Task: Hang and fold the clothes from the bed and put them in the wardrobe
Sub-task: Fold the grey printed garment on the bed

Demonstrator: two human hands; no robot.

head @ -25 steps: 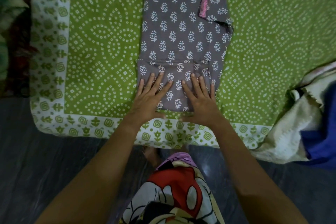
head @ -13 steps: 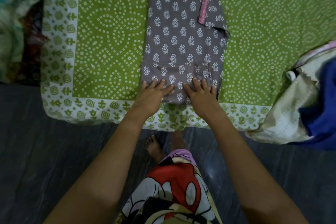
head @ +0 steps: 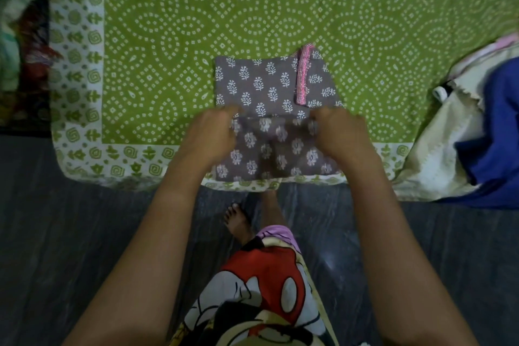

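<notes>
A grey garment with a white leaf print (head: 269, 84) lies on the green dotted bedsheet (head: 168, 36), near the sheet's white-bordered near edge and roughly in the middle of the view. Its far part lies flat, with a strip of pink trim (head: 303, 76) running along its right side. Its near part is raised off the sheet as a flap, with the paler reverse of the print facing up. The left hand (head: 213, 132) grips the left end of the flap's lifted edge, fingers curled round the cloth. The right hand (head: 339, 132) grips the right end in the same way, so the edge is held between the two hands above the middle of the garment. The flap's lower part hangs down to the sheet's border. To the right, at the edge of the bed, a cream cloth (head: 438, 149) lies bunched, touching a blue cloth (head: 500, 126). At the far left is a blurred heap of patterned fabric (head: 19, 36). Below the bed's edge are the dark floor (head: 70, 233), a bare foot (head: 237, 220) and the person's cartoon-print clothing (head: 261, 289).
</notes>
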